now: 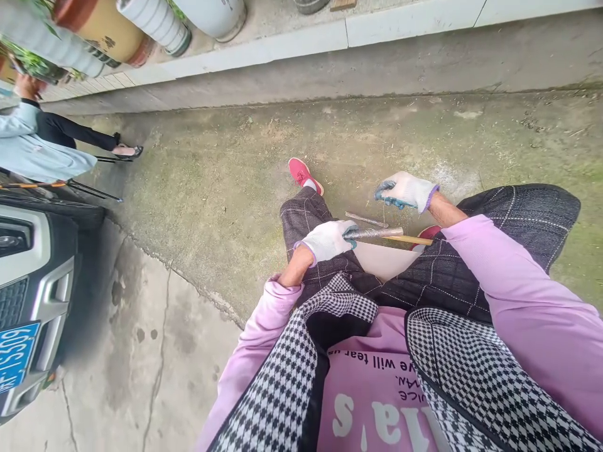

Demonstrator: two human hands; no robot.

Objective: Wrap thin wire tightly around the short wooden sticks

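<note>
My left hand (327, 242), in a white glove with blue-green fingers, is closed around the end of a grey, rough-looking stick (377, 233). The stick lies roughly level above my lap. Beneath its far end shows a tan wooden rod (409, 239), and beyond it a thinner grey-brown stick (366, 220). My right hand (406, 191), gloved the same way, hovers apart from the sticks, farther from my body. Its fingers are curled together; whatever they may pinch is too small to make out. A pale, smooth surface (384, 260) shows between my legs.
Mossy concrete ground (211, 169) spreads around my feet, up to a low tiled ledge (301, 47) with several plant pots (155, 25). A parked car (38, 295) stands at the left. Behind it, a person in a light blue top (42, 147) sits near the pots.
</note>
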